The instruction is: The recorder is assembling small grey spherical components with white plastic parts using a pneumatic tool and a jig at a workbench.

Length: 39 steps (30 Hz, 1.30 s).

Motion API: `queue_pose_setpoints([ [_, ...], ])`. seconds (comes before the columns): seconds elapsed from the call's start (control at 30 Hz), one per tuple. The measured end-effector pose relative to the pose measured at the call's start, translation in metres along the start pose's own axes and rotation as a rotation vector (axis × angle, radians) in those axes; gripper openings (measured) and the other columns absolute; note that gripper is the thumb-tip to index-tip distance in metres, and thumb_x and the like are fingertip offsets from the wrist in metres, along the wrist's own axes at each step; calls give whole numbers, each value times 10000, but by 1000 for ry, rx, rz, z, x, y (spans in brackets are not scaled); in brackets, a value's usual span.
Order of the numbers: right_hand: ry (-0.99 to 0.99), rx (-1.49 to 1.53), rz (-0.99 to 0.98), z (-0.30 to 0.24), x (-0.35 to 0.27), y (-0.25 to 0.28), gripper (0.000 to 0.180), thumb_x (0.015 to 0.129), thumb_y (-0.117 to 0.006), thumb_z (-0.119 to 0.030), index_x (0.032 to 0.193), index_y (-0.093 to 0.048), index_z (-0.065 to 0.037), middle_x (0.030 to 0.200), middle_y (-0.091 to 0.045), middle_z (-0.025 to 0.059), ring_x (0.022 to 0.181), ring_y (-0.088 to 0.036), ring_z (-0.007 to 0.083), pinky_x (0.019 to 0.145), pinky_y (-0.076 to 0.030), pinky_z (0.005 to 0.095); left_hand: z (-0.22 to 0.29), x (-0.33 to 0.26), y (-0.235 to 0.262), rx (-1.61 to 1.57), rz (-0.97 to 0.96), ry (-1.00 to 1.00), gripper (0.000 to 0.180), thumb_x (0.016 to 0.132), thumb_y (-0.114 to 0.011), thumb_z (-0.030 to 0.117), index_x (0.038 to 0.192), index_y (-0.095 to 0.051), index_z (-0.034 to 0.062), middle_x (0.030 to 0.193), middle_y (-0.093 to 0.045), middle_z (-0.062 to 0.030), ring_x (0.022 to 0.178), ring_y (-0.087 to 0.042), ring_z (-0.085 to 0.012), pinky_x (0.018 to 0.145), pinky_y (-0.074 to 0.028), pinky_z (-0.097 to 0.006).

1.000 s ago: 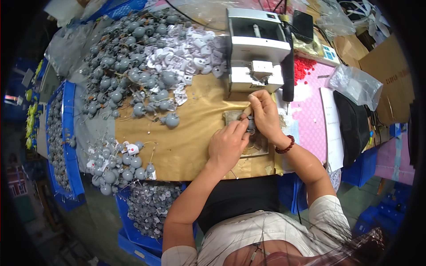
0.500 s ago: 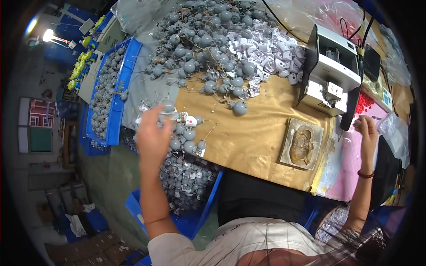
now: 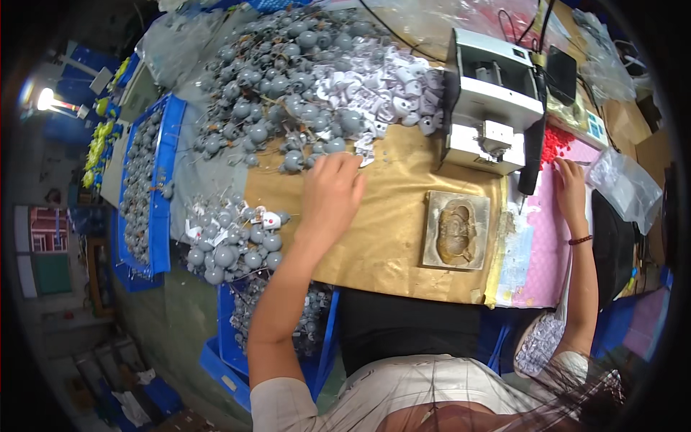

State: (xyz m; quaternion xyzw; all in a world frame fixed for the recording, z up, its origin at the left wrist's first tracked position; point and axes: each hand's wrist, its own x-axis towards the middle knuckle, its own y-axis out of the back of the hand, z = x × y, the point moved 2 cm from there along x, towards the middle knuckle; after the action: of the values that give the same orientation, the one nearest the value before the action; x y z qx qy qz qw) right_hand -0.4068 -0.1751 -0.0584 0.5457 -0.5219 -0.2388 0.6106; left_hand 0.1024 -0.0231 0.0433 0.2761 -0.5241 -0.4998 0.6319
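Note:
My left hand (image 3: 332, 193) reaches over the gold-brown mat with its fingers bent together at the near edge of a big pile of grey ball-shaped parts (image 3: 277, 86) with thin wires. One grey ball (image 3: 335, 145) lies right at its fingertips, and what the fingers hold is hidden. A heap of white plastic shells (image 3: 389, 83) adjoins the pile. At the right, my right hand (image 3: 570, 189) has its fingers pinched together beside small red pieces (image 3: 554, 142); anything between them is too small to make out. A smaller cluster of grey balls with white pieces (image 3: 234, 241) lies left of my left forearm.
A white and black machine (image 3: 493, 93) stands at the back right. Nearer lies a metal block with a hollowed mould (image 3: 456, 230). Blue bins of grey parts stand at the left (image 3: 164, 209) and below the table's edge (image 3: 330, 331). A clear plastic bag (image 3: 622, 180) lies far right.
My left hand has moved right, from the smaller cluster to the big pile's near edge. My right hand has shifted up to the red pieces. The whole view has turned slightly.

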Motion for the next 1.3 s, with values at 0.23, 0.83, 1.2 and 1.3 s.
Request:
queue_pose_setpoints([
  [0.23,40,40,25,-24,8,6,298,874,-653,-27,1170,-652,-51,1095,-644,155,1011,-588,353,867,-501,433,-16,37,-60,370,-207,-40,318,734,-731,77,1045,-663,73,976,-596,-89,956,-571,-296,763,-455,-436],
  [0.83,-358,985,91,-60,7,37,128,964,-652,-58,1075,-680,1,929,-673,-11,817,-579,40,704,-456,207,95,-40,-54,-619,-128,106,167,853,-760,143,982,-693,61,847,-667,-108,744,-645,-275,672,-523,-359],
  [1.2,455,878,-86,-225,-9,51,228,755,-817,-11,923,-663,-28,895,-698,88,781,-660,249,680,-514,355,107,-29,-79,-386,-275,-123,530,703,-869,239,1168,-639,126,1412,-449,-156,1334,-352,-401,1090,-336,-507],
  [1.3,625,609,-35,-235,-14,34,212,773,-790,-119,919,-647,-63,938,-667,54,874,-627,243,762,-490,366,103,-23,-80,-442,-325,-64,567,730,-838,207,1236,-595,126,1408,-455,-150,1347,-348,-399,1099,-324,-516],
])
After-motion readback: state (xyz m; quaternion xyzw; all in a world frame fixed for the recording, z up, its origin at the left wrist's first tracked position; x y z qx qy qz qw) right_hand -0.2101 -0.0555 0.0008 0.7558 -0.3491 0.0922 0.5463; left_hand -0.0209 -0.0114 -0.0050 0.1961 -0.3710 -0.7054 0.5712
